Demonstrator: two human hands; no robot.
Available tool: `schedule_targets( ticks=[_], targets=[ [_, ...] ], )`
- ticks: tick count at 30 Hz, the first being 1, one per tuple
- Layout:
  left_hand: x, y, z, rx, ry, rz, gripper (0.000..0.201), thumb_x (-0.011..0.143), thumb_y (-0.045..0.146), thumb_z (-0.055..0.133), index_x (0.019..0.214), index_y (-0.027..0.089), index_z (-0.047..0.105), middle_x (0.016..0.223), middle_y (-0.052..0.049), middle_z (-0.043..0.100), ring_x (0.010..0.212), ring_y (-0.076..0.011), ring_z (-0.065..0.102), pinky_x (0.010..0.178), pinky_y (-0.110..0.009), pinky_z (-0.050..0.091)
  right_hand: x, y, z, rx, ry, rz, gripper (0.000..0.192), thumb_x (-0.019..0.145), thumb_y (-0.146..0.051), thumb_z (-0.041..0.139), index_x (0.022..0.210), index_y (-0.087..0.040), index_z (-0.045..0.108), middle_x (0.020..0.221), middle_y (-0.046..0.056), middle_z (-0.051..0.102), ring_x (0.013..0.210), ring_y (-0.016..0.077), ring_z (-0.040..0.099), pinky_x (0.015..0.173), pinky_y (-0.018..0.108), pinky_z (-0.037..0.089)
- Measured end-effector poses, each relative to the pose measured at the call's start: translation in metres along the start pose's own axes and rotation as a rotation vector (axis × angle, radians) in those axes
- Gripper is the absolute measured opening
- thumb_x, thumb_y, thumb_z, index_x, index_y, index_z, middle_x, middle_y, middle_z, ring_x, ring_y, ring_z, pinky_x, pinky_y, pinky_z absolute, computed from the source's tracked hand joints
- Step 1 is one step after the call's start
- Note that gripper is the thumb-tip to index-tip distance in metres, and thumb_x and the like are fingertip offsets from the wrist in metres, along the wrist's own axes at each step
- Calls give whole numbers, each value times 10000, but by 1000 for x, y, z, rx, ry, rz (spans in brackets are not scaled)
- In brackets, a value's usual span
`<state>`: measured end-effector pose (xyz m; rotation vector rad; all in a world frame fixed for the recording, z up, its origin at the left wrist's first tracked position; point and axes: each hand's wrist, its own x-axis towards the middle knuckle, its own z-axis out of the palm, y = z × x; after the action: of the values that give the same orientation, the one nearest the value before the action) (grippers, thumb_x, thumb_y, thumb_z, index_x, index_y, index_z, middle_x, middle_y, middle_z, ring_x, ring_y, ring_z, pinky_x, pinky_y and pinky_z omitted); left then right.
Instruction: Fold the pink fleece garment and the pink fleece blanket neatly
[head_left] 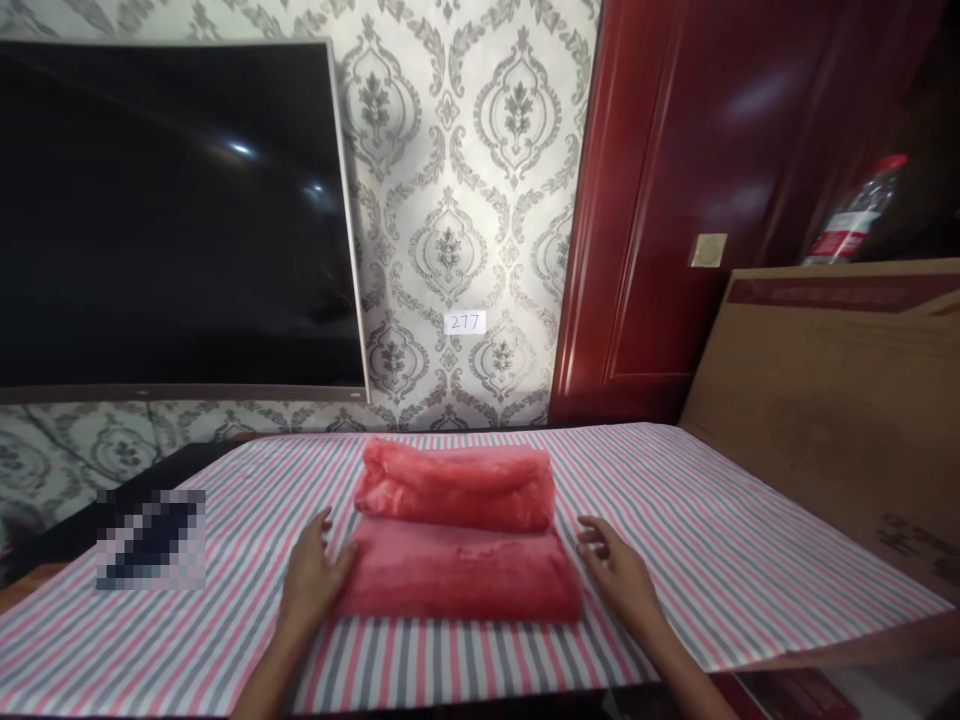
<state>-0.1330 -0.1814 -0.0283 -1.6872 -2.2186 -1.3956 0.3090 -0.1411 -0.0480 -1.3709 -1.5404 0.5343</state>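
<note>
A red plush cloth lies folded in the middle of the striped tablecloth. Its far part forms a thick, raised fold, while the near part lies flatter. My left hand is at the cloth's left edge, fingers apart and thumb against or just over the edge; contact is hard to tell. On the other side, my right hand hovers just beyond the right edge with its fingers loosely curved and apart. Neither hand grips anything.
A pixelated dark object lies on the left of the table. A large cardboard box stands along the right, with a red-capped bottle on top. Behind are a television and a patterned wall with a paper label reading 277.
</note>
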Motion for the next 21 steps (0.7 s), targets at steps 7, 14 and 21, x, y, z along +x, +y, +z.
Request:
schedule_targets(
  ticks=[7,14,21],
  targets=[
    [40,54,-11,357,41,550,818,738,171,494,1535,162,311,1599,-140,351,1497,-341,235,1178,-538,238,42,-49,10,-403,114,-630,645,824,-226,485,1462,-174,402,1462,144,482,1375,305,401,1116,519,358],
    [51,80,-22,497,-157,700,768,719,165,573,1475,197,438,1484,-141,513,1453,-371,311,1179,-621,129,55,-77,13,-755,-95,-614,845,691,-101,571,1501,-234,370,1464,121,488,1415,361,303,1109,578,275],
    [20,66,-38,499,-342,685,470,684,101,530,1119,192,682,1121,-128,670,1048,-310,587,938,-467,450,22,-81,-9,-665,-115,-684,367,669,-28,530,972,-179,672,1128,128,605,1087,296,519,937,436,456]
  ],
)
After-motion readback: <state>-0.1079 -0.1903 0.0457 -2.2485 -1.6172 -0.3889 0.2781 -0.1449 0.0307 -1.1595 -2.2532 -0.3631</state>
